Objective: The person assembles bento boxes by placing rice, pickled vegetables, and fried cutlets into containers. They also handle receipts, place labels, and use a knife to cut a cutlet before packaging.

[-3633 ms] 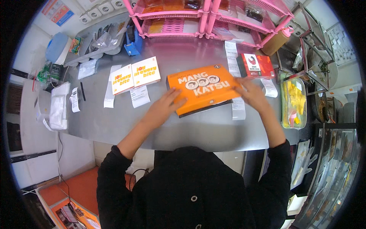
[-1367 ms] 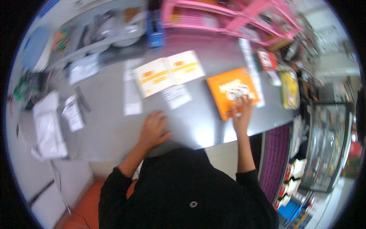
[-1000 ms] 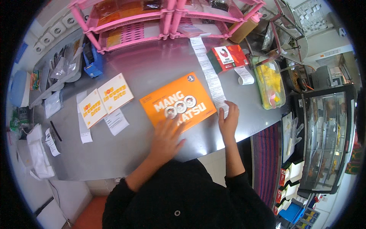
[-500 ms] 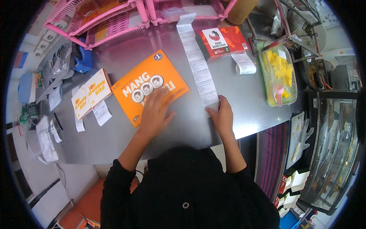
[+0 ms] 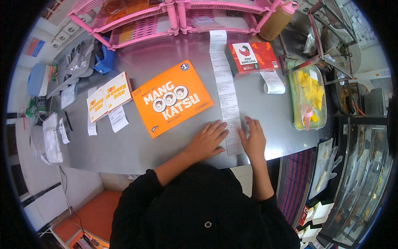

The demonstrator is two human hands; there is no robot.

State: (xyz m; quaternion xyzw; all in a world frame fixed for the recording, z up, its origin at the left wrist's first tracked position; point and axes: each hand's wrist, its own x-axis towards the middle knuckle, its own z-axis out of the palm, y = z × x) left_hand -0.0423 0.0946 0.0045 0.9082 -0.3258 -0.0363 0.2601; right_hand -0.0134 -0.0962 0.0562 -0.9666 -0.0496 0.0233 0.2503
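A long white paper receipt [image 5: 224, 79] lies flat on the steel table, running from near the pink racks toward me. My left hand [image 5: 208, 140] rests with fingers spread, its fingertips at the strip's left edge. On the other side, my right hand [image 5: 253, 139] has thumb and fingers apart, the thumb beside the strip's right edge. Left of the receipt is a flat orange box [image 5: 173, 99], set at a slant. A red box [image 5: 253, 59] sits to the right of its far end, with a curled receipt [image 5: 273, 83] sticking out in front.
Two small white-and-orange boxes [image 5: 108, 96] with receipts under them lie at left. Pink plastic racks [image 5: 143, 33] stand at the back beside a bottle [image 5: 277, 23]. A clear tub with yellow contents [image 5: 307, 97] and a metal frame [image 5: 317, 37] occupy the right. A glass display case [image 5: 358, 178] stands beyond.
My left hand has moved right, off the orange box to the receipt. The receipt's near end has come closer to me, and my right thumb has come off its edge.
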